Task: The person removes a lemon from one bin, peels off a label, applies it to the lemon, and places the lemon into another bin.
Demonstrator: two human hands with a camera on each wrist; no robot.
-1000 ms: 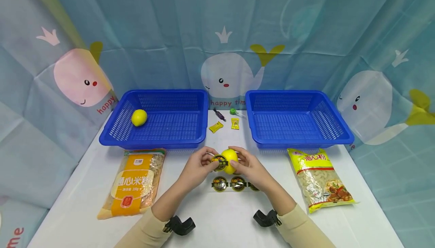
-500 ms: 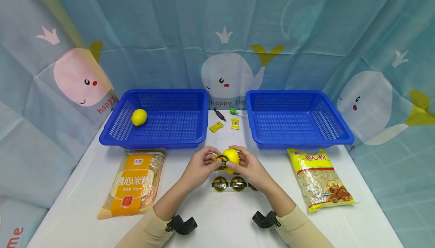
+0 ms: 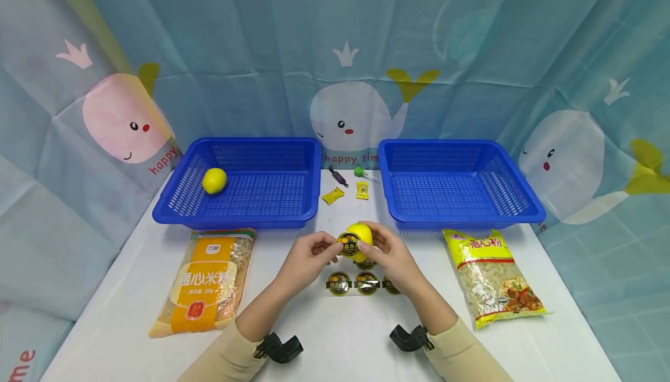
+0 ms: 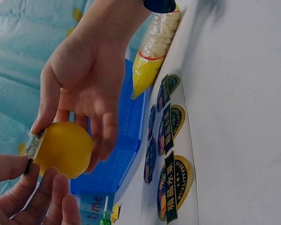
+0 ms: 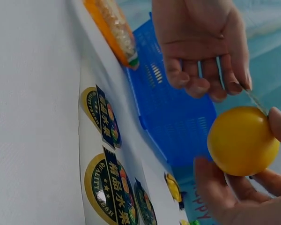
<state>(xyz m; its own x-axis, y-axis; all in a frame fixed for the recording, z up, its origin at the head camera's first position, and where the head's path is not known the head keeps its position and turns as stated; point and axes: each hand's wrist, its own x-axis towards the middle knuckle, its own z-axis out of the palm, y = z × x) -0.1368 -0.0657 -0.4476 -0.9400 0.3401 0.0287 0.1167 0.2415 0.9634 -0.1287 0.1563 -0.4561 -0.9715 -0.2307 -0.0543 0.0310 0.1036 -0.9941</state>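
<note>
My right hand (image 3: pixel 395 260) holds a yellow lemon (image 3: pixel 364 232) above the table, its thumb pressing the near edge of a round black-and-gold sticker (image 3: pixel 348 244) against the fruit. At the sticker's opposite edge, my left hand (image 3: pixel 306 261) pinches it between thumb and forefinger. In the right wrist view the sticker (image 5: pixel 256 101) appears edge-on, stretched from the left fingertips to the lemon (image 5: pixel 243 140). Below both hands lies a clear sheet with several matching stickers (image 3: pixel 339 284); the right hand hides part of it.
A blue basket (image 3: pixel 235 221) at back left holds another lemon (image 3: pixel 214 181). A second blue basket (image 3: pixel 466 221) stands at back right. Wrapped candies (image 3: pixel 332 196) and a green lollipop (image 3: pixel 359 171) lie between them. Pasta bags flank the hands, one orange (image 3: pixel 204 283), one yellow (image 3: pixel 494 280).
Lemon and sticker have shifted slightly right and up. The sticker now faces forward more fully over the lemon's left side, and the left fingers have drawn back to its left edge.
</note>
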